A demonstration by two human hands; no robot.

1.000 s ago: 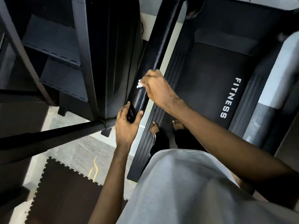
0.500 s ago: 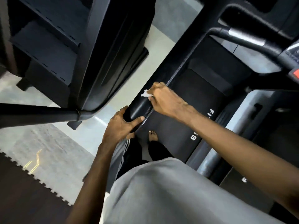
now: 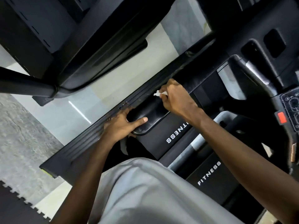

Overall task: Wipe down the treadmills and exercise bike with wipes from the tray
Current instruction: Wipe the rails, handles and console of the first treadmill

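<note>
Swings toward console (image 3: 290,109), right grip (image 3: 177,98) pinching wipe (image 3: 159,93) on treadmill handrail (image 3: 153,113), left grip (image 3: 119,126) clasping its end, most wiping seemingly left.

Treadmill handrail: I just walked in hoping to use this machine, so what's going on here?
A person standing on the treadmill is wiping its black handrail. The right hand pinches a small white wipe against the top of the rail, while the left hand grips the rail's rounded end, thumb on top. The console's red button sits off to the right, untouched.
</note>
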